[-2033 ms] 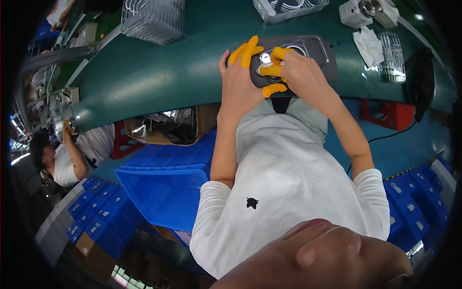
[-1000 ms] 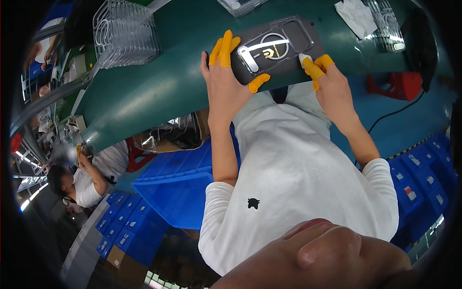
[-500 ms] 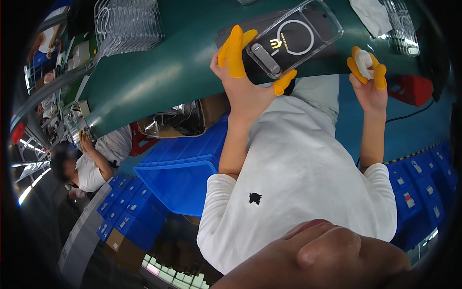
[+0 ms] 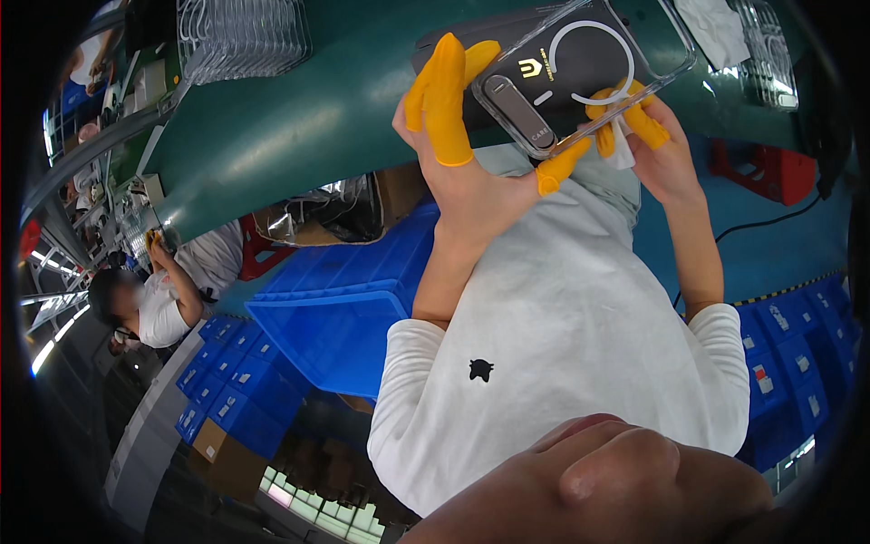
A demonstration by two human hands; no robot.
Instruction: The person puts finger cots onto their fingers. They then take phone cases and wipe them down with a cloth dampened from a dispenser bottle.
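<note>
A clear phone case [image 4: 518,116], with a white ring and a dark grey oblong piece on its back, is held tilted over the table's near edge. My left hand [image 4: 476,186] grips its left end between thumb and fingers, which wear yellow finger cots. At the case's near right edge is my right hand [image 4: 666,154], also in yellow finger cots, closed on a small white cloth [image 4: 622,150]. Some of its fingertips show through the clear case. Behind the case a dark grey mat [image 4: 439,45] lies on the green table [image 4: 353,109].
Clear cases [image 4: 240,41] stand in a row at the far left; more clear cases [image 4: 768,63] are at the far right beside a white cloth [image 4: 711,32]. Below the table are a blue crate [image 4: 331,331], a cardboard box [image 4: 399,195] and a red stool [image 4: 770,172]. Another person [image 4: 168,304] sits at left.
My right hand has moved left with the white cloth, from beside the table edge to the case's near right edge. The case has shifted slightly right and nearer in my left hand.
</note>
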